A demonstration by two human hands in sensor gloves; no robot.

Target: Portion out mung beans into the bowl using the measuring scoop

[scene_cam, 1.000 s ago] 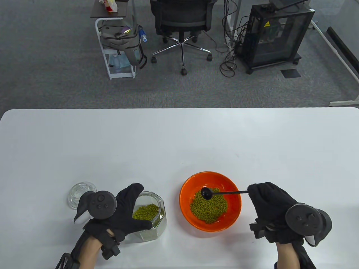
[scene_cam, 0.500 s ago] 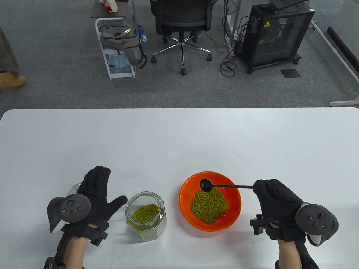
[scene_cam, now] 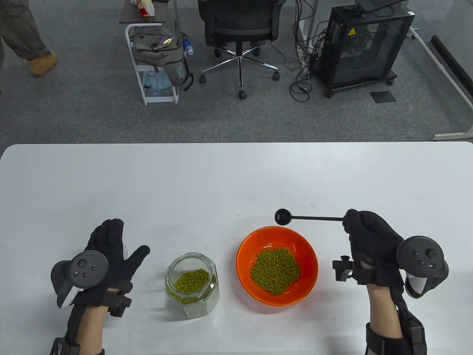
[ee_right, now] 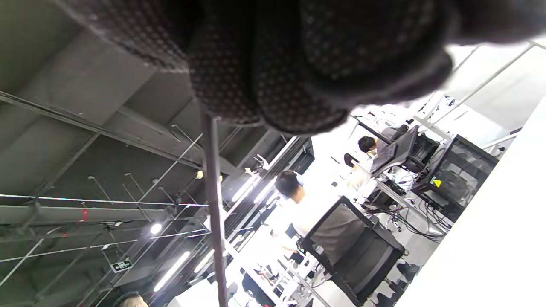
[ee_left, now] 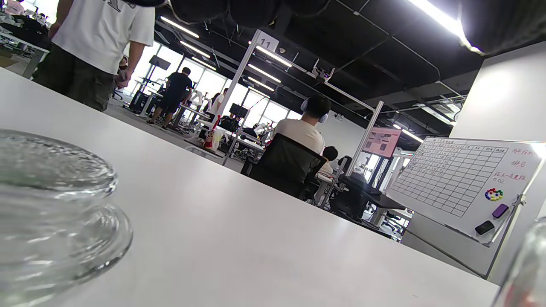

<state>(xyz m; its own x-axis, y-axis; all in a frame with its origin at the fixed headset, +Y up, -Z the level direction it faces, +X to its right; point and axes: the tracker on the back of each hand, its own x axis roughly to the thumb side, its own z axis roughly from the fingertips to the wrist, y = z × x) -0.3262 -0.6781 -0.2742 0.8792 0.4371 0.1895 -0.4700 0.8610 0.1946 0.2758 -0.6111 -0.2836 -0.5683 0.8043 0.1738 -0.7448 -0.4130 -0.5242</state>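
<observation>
An orange bowl [scene_cam: 247,248] holds a heap of mung beans [scene_cam: 275,270] near the table's front edge. Left of it stands an open glass jar [scene_cam: 192,284] with more beans at its bottom. My right hand [scene_cam: 364,233] pinches the handle end of the black measuring scoop [scene_cam: 283,217], whose head hangs just beyond the bowl's far rim; the scoop's handle [ee_right: 213,204] runs down the right wrist view. My left hand [scene_cam: 109,240] lies left of the jar with straight fingers over the glass lid [ee_left: 51,213], which rests on the table; whether it touches is unclear.
The white table [scene_cam: 221,177] stretches far behind the bowl and jar. Beyond its far edge are an office chair [scene_cam: 240,26], a cart with a bag [scene_cam: 157,55] and a black cabinet [scene_cam: 364,48]. A person [scene_cam: 22,37] walks at the top left.
My left hand let go of the jar and moved left over the lid. My right hand lifted the scoop out of the bowl and carried it past the far rim.
</observation>
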